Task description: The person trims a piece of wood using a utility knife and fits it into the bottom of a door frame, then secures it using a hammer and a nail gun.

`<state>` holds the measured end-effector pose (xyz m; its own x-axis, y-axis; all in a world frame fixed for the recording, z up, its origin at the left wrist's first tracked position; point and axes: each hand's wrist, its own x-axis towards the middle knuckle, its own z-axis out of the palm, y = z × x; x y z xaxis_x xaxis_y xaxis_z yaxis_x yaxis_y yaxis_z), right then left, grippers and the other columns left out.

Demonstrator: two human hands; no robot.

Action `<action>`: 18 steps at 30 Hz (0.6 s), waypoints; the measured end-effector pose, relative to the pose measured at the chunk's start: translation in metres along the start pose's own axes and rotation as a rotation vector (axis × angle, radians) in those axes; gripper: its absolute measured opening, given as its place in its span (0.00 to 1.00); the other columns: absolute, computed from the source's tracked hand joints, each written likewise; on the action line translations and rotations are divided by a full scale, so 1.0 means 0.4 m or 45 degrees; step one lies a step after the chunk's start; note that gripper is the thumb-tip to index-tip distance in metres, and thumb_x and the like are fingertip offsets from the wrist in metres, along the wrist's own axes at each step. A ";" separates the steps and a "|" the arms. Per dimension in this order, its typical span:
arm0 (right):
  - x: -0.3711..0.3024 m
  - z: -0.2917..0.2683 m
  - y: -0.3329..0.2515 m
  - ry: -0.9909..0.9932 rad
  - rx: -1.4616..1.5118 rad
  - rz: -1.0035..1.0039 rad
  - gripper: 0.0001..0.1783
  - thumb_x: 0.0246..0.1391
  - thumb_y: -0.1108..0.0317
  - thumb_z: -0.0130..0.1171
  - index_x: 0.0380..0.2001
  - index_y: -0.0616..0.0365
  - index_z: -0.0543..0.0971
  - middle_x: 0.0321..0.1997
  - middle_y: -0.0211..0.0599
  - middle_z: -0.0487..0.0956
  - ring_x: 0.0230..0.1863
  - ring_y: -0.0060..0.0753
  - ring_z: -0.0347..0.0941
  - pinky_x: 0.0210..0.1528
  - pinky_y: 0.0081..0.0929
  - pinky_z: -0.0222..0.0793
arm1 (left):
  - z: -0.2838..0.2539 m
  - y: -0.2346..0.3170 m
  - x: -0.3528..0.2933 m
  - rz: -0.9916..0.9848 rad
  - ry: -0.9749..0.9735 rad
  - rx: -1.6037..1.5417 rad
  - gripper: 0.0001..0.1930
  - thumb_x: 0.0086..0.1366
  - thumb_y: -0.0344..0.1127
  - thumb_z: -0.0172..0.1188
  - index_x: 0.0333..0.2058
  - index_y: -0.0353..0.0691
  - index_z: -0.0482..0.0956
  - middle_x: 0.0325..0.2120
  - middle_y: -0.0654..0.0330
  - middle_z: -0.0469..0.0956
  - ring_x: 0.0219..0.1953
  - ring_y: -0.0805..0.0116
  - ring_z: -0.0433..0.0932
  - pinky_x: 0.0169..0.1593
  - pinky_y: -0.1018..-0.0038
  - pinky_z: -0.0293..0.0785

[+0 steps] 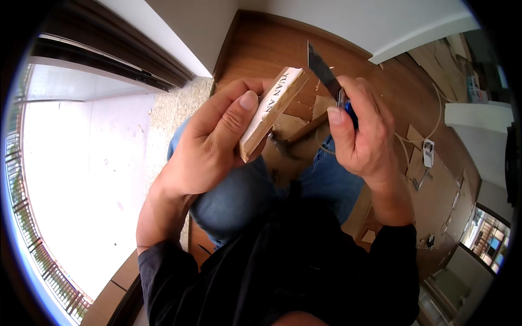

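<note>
Short tan wooden strip with a white lettered face (272, 113) in the left hand (212, 130), dark-bladed knife with a blue handle (325, 71) in the right hand (367, 127).
The left fingers clamp the strip's left side, thumb on the white face, both ends sticking out; the right fingers wrap the handle, blade tip upward. A narrow gap parts blade from strip. Open air lies past both, above the reddish-brown wooden floor (266, 41); below, a brown-handled hammer with a dark metal head (281, 145) lies between the knees.
</note>
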<state>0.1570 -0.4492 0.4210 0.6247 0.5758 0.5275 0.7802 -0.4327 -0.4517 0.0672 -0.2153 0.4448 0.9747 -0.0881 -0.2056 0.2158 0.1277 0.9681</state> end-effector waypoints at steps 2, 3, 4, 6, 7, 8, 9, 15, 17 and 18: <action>-0.006 0.005 -0.049 -0.021 0.134 -0.141 0.17 0.64 0.57 0.65 0.48 0.58 0.80 0.31 0.36 0.76 0.26 0.39 0.76 0.27 0.33 0.74 | -0.016 0.015 -0.003 -0.135 0.016 -0.182 0.24 0.84 0.48 0.45 0.65 0.35 0.73 0.31 0.66 0.80 0.27 0.83 0.75 0.29 0.84 0.69; -0.007 0.022 -0.061 -0.075 0.144 -0.185 0.20 0.67 0.56 0.62 0.48 0.63 0.79 0.31 0.39 0.74 0.26 0.40 0.74 0.28 0.34 0.72 | -0.023 -0.007 -0.004 -0.005 -0.040 -0.161 0.24 0.84 0.47 0.45 0.65 0.34 0.73 0.29 0.66 0.79 0.26 0.83 0.74 0.28 0.84 0.68; -0.005 0.038 -0.068 -0.122 0.149 -0.232 0.22 0.70 0.55 0.59 0.48 0.68 0.78 0.30 0.42 0.73 0.26 0.41 0.71 0.29 0.36 0.70 | -0.012 0.002 0.001 -0.046 0.019 -0.122 0.24 0.84 0.47 0.45 0.65 0.34 0.73 0.28 0.67 0.78 0.24 0.83 0.73 0.28 0.84 0.67; -0.002 0.054 -0.070 -0.131 0.109 -0.242 0.22 0.69 0.54 0.59 0.48 0.67 0.78 0.29 0.41 0.73 0.25 0.43 0.72 0.29 0.38 0.71 | 0.015 0.017 0.011 -0.143 0.124 -0.057 0.24 0.84 0.47 0.46 0.65 0.34 0.74 0.25 0.68 0.77 0.22 0.83 0.71 0.26 0.83 0.66; 0.000 0.058 -0.072 -0.141 0.118 -0.219 0.22 0.69 0.54 0.59 0.47 0.67 0.78 0.28 0.40 0.73 0.26 0.43 0.73 0.29 0.38 0.71 | 0.011 -0.001 0.010 -0.071 0.097 -0.017 0.24 0.84 0.47 0.46 0.64 0.34 0.74 0.25 0.68 0.76 0.22 0.83 0.71 0.26 0.83 0.65; 0.002 0.062 -0.074 -0.152 0.126 -0.196 0.22 0.69 0.54 0.59 0.47 0.66 0.77 0.28 0.40 0.73 0.26 0.44 0.73 0.29 0.38 0.71 | 0.007 -0.002 0.008 -0.059 0.069 -0.017 0.24 0.84 0.47 0.46 0.64 0.34 0.74 0.25 0.68 0.76 0.22 0.83 0.71 0.26 0.82 0.66; 0.005 0.064 -0.074 -0.146 0.149 -0.210 0.21 0.69 0.55 0.59 0.46 0.66 0.77 0.28 0.40 0.74 0.26 0.44 0.73 0.29 0.39 0.71 | 0.002 -0.001 0.006 -0.045 0.041 -0.016 0.24 0.84 0.47 0.45 0.64 0.34 0.74 0.25 0.68 0.76 0.23 0.83 0.71 0.26 0.82 0.66; 0.005 0.055 -0.074 -0.186 0.109 -0.181 0.20 0.68 0.56 0.60 0.46 0.66 0.77 0.28 0.40 0.74 0.26 0.44 0.73 0.29 0.38 0.72 | -0.010 -0.006 0.007 0.041 -0.025 -0.059 0.24 0.84 0.48 0.45 0.63 0.34 0.75 0.25 0.69 0.75 0.25 0.83 0.71 0.29 0.81 0.66; -0.001 0.058 -0.071 -0.165 0.113 -0.174 0.20 0.68 0.56 0.61 0.47 0.66 0.77 0.29 0.40 0.74 0.26 0.44 0.74 0.29 0.38 0.72 | -0.008 -0.002 0.009 0.038 -0.046 -0.009 0.24 0.84 0.48 0.45 0.63 0.34 0.74 0.25 0.69 0.75 0.25 0.83 0.71 0.29 0.81 0.66; -0.003 0.061 -0.069 -0.145 0.120 -0.171 0.20 0.68 0.56 0.61 0.47 0.66 0.77 0.29 0.40 0.74 0.27 0.44 0.74 0.28 0.38 0.73 | -0.002 0.009 0.012 0.038 -0.044 0.036 0.24 0.84 0.48 0.45 0.63 0.34 0.74 0.25 0.69 0.75 0.25 0.83 0.70 0.29 0.81 0.66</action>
<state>0.1337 -0.4211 0.4154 0.5036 0.7007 0.5053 0.8464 -0.2831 -0.4511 0.0725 -0.2144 0.4470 0.9779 -0.1186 -0.1720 0.1844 0.1028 0.9775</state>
